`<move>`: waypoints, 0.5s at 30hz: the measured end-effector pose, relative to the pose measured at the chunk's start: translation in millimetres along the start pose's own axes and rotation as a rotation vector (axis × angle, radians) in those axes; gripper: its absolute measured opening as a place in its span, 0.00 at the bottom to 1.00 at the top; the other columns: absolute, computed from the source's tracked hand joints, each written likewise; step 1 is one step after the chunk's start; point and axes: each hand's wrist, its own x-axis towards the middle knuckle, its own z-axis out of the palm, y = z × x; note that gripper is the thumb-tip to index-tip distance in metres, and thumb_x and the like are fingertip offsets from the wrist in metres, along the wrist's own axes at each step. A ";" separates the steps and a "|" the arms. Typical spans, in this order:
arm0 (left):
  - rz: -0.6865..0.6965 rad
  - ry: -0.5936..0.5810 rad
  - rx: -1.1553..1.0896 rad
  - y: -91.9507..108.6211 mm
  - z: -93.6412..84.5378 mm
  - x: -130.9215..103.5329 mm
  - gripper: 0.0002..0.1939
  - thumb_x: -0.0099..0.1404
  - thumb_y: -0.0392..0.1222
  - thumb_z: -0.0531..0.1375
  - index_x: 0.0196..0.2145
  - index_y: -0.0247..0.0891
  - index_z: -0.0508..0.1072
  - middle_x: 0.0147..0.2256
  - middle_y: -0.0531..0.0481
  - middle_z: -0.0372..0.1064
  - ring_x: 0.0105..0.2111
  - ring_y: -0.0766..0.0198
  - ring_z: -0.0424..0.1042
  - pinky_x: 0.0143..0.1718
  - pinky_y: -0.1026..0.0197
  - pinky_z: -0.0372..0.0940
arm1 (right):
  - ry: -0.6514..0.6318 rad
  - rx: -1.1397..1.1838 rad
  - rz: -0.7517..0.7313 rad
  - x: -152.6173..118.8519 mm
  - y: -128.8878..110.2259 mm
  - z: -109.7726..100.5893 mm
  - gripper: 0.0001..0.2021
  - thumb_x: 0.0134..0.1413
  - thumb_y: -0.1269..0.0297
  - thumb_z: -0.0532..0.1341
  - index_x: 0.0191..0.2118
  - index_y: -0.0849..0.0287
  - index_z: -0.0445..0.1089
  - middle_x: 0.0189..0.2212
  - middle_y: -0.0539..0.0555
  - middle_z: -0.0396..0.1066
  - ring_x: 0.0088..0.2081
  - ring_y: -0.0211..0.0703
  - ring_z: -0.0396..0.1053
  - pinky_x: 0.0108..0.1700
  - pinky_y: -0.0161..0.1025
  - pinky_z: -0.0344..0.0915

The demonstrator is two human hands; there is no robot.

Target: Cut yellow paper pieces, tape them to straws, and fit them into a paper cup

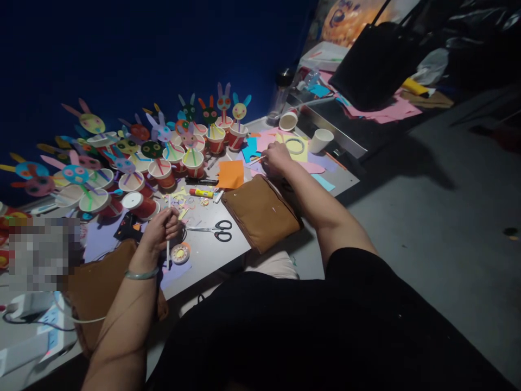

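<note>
My left hand (163,228) is closed around a thin white stick (168,256) that stands upright through the fist, like a paper straw. Just to its right lie black-handled scissors (209,229), and below it a roll of tape (180,253). Farther right, my right hand (277,158) has its fingers pinched together low over blue paper (251,149) and other coloured sheets. A small pale sliver shows at those fingertips, too small to name. Close by are a ring-shaped roll (293,145) on yellow paper and an orange paper square (230,174).
Many red paper cups with rabbit-faced paper figures (160,172) crowd the back left. A brown cloth pouch (264,212) lies at the front edge. A glue stick (202,193), paper scraps, a white cup (321,140), a bottle (280,95) and a power strip (51,331) are around.
</note>
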 end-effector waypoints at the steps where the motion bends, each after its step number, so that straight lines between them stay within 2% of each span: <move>1: 0.004 0.007 -0.003 0.5 0.3 -0.5 0.08 0.64 0.42 0.62 0.31 0.35 0.71 0.16 0.62 0.51 0.10 0.77 0.47 0.09 0.75 0.46 | -0.015 -0.016 -0.032 7.0 0.7 1.6 0.18 0.69 0.65 0.52 0.52 0.67 0.75 0.53 0.68 0.71 0.56 0.54 0.62 0.54 0.45 0.55; 3: 0.011 0.021 -0.009 1.4 0.8 -1.2 0.08 0.65 0.42 0.61 0.30 0.35 0.71 0.15 0.62 0.51 0.10 0.77 0.46 0.09 0.76 0.45 | -0.035 -0.037 -0.066 22.0 -1.3 3.9 0.17 0.68 0.67 0.53 0.51 0.69 0.76 0.52 0.70 0.72 0.56 0.54 0.63 0.54 0.46 0.54; 6: 0.010 0.031 -0.017 2.1 0.4 -1.4 0.09 0.65 0.42 0.62 0.30 0.35 0.70 0.15 0.62 0.50 0.10 0.77 0.46 0.08 0.75 0.45 | -0.094 -0.119 -0.099 43.1 -5.2 5.7 0.14 0.62 0.73 0.56 0.48 0.68 0.77 0.49 0.71 0.75 0.53 0.59 0.67 0.52 0.48 0.59; 9: 0.000 0.018 -0.020 1.5 -0.9 -1.0 0.09 0.64 0.43 0.63 0.31 0.35 0.70 0.15 0.62 0.51 0.10 0.77 0.46 0.08 0.75 0.46 | -0.119 -0.146 -0.139 57.4 -4.5 8.1 0.12 0.58 0.76 0.57 0.42 0.67 0.78 0.46 0.70 0.77 0.50 0.59 0.71 0.49 0.48 0.62; 12: 0.008 0.000 -0.028 0.7 -1.4 -1.5 0.09 0.64 0.43 0.63 0.32 0.35 0.71 0.15 0.62 0.50 0.10 0.77 0.46 0.09 0.75 0.46 | -0.046 0.025 -0.137 62.1 1.3 9.9 0.04 0.52 0.77 0.63 0.34 0.65 0.76 0.39 0.66 0.78 0.45 0.55 0.72 0.47 0.46 0.63; 14: 0.023 -0.005 -0.034 0.7 -1.1 -2.4 0.09 0.63 0.43 0.64 0.31 0.35 0.71 0.15 0.63 0.50 0.10 0.78 0.45 0.09 0.76 0.46 | 0.024 0.109 -0.110 61.4 7.4 8.0 0.05 0.49 0.76 0.65 0.34 0.63 0.75 0.38 0.62 0.78 0.43 0.52 0.72 0.45 0.45 0.64; 15: 0.028 -0.009 -0.038 1.0 -0.8 -3.0 0.09 0.63 0.43 0.64 0.31 0.35 0.71 0.15 0.63 0.50 0.11 0.78 0.45 0.09 0.76 0.46 | 0.063 0.135 -0.097 60.7 10.9 5.7 0.06 0.51 0.75 0.64 0.36 0.62 0.75 0.38 0.60 0.78 0.43 0.51 0.71 0.45 0.44 0.65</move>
